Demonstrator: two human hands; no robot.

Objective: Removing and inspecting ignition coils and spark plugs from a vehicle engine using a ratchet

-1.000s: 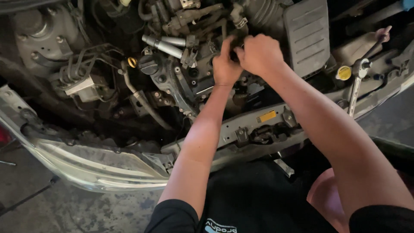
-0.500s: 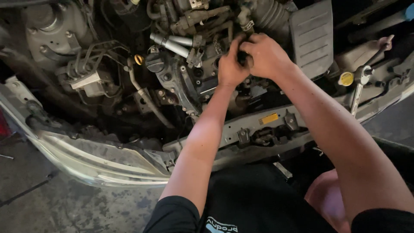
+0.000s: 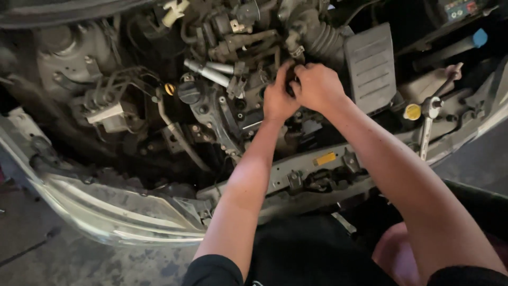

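While I watch from afar, left hand (image 3: 278,100) and right hand (image 3: 316,86) touch, fingers curled around a small dark part (image 3: 292,85), mostly hidden, just below the ribbed hose (image 3: 323,39); grip firmness unclear.

Your left hand (image 3: 279,99) and right hand (image 3: 316,87) meet in the middle of the engine bay, touching, just below the ribbed hose (image 3: 320,38). The airbox (image 3: 371,66) sits right of your right hand. The oil cap (image 3: 189,92) lies to the left. A wrench (image 3: 426,127) rests far right, beside the small cap (image 3: 412,112). The headlight (image 3: 111,209) lies nearer you, lower left.
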